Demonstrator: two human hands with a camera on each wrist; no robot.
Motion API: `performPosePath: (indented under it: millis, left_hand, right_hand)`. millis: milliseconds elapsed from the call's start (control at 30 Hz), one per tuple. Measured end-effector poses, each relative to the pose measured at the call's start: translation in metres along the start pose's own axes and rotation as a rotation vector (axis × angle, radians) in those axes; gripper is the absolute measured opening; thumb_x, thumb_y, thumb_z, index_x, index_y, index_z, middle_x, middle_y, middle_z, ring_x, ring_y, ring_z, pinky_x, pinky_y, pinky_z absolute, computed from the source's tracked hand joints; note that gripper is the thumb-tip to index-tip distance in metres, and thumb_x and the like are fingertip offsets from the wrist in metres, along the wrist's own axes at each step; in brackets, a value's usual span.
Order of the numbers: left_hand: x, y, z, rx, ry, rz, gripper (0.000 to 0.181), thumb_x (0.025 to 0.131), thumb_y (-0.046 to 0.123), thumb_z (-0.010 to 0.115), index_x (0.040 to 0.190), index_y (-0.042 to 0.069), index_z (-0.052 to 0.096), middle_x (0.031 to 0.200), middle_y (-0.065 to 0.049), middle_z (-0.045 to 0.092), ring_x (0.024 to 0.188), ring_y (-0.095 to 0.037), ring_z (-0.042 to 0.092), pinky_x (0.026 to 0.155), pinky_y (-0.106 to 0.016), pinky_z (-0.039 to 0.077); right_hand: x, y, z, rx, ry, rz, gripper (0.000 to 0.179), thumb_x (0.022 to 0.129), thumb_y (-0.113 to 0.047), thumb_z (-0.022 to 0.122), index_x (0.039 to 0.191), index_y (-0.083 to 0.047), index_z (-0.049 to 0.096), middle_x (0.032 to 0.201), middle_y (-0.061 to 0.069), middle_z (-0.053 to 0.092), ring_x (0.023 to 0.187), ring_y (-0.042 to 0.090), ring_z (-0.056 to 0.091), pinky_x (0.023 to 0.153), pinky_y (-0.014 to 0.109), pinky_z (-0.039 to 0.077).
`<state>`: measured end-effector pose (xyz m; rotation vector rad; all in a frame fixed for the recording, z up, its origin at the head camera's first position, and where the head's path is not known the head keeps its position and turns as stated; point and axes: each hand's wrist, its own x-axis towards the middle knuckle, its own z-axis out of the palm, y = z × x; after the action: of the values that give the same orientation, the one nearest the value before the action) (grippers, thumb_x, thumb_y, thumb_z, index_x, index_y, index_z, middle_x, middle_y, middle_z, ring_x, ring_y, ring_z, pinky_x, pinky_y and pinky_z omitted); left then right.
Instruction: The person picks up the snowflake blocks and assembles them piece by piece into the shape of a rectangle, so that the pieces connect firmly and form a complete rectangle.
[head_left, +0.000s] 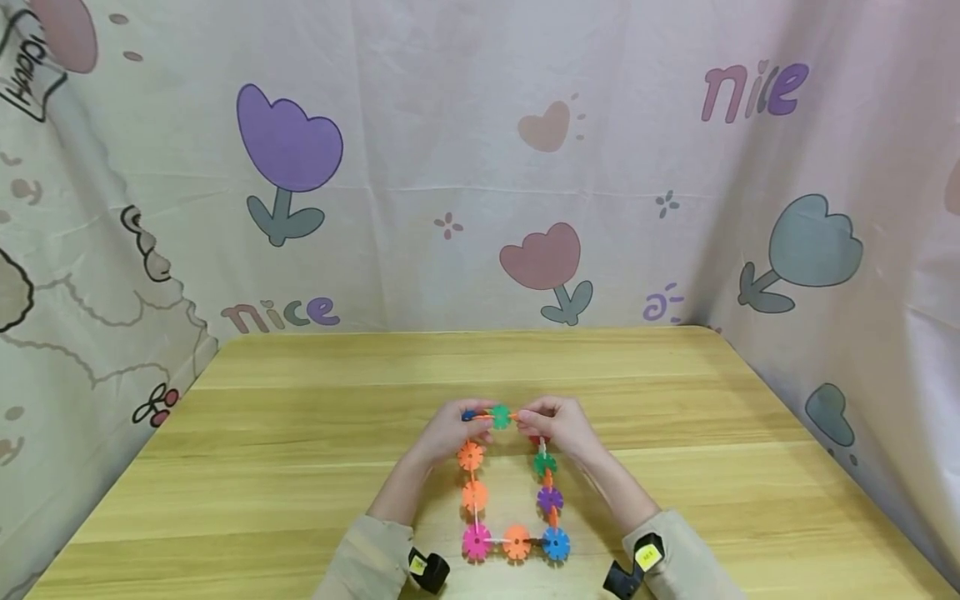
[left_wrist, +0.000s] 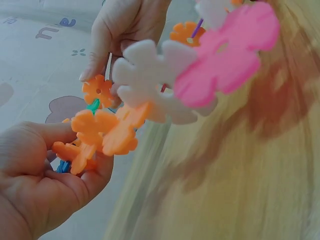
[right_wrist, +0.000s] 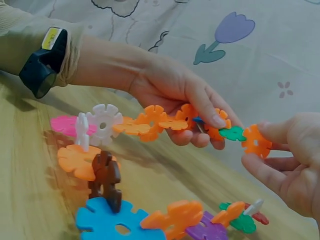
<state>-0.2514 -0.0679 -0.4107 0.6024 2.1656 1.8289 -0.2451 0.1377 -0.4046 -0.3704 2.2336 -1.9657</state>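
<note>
Flower-shaped interlocking discs form a chain laid out as a rough rectangle. My left hand (head_left: 447, 433) grips its far left corner, with a dark blue disc (head_left: 468, 415) and orange discs at the fingers. My right hand (head_left: 562, 425) pinches an orange disc (right_wrist: 250, 136) joined to a green disc (head_left: 501, 412) between the hands. The near corners are a pink disc (head_left: 471, 535) and a blue disc (head_left: 551, 536). Up the right side run a purple disc (head_left: 545, 493) and another green disc (head_left: 542, 458). A red disc (right_wrist: 260, 218) at that end is partly hidden under my right hand in the head view.
The wooden table (head_left: 300, 500) lies under the chain. A printed curtain (head_left: 420, 125) hangs behind it and along both sides. Black wrist cameras sit at the left cuff (head_left: 431, 573) and the right cuff (head_left: 622, 581).
</note>
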Motion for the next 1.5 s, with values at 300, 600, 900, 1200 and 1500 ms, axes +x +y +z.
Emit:
performPosePath:
  millis: [300,600,900,1200,1500]
  left_hand:
    - [0.000,0.004,0.000,-0.026,-0.002,-0.017,0.034,0.091,0.000,0.053,0.123,-0.012,0.051,0.097,-0.029,0.060,0.079,-0.037,0.063,0.068,-0.036,0.054]
    - [0.001,0.000,-0.001,-0.077,-0.016,-0.022,0.039,0.090,-0.001,0.054,0.127,-0.010,0.048,0.092,-0.032,0.060,0.081,-0.038,0.062,0.071,-0.039,0.054]
    - [-0.001,0.001,-0.001,-0.081,-0.005,-0.041,0.043,0.086,-0.005,0.057,0.128,-0.009,0.049,0.090,-0.031,0.061,0.082,-0.041,0.062,0.071,-0.038,0.054]
    - [-0.001,0.000,-0.002,-0.078,0.021,-0.032,0.041,0.085,-0.004,0.059,0.125,-0.008,0.052,0.086,-0.031,0.062,0.079,-0.041,0.062,0.070,-0.037,0.054]
    - [0.001,-0.004,-0.005,-0.069,0.020,-0.033,0.039,0.086,-0.005,0.058,0.124,-0.009,0.052,0.088,-0.031,0.061,0.078,-0.038,0.063,0.070,-0.036,0.054]
  right_hand:
    - [0.002,-0.002,0.001,0.005,-0.013,0.007,0.025,0.087,-0.006,0.063,0.099,0.015,0.061,0.091,0.023,0.066,0.086,0.039,0.064,0.079,0.046,0.050]
    - [0.006,-0.001,-0.013,-0.140,-0.003,0.031,0.038,0.092,-0.020,0.059,0.109,0.014,0.056,0.094,0.025,0.063,0.083,0.035,0.064,0.077,0.040,0.053]
    - [0.012,0.018,-0.030,-0.394,0.119,0.071,0.022,0.089,-0.011,0.061,0.103,0.005,0.063,0.085,0.008,0.062,0.073,0.021,0.057,0.060,0.029,0.051]
    - [0.011,0.022,-0.028,-0.448,-0.072,0.084,0.017,0.086,-0.011,0.064,0.097,0.002,0.063,0.070,0.004,0.060,0.054,0.015,0.053,0.048,0.024,0.042]
    - [0.008,0.014,-0.028,-0.308,-0.072,0.112,0.018,0.085,-0.005,0.062,0.101,0.005,0.065,0.072,0.003,0.060,0.057,0.011,0.050,0.050,0.022,0.043]
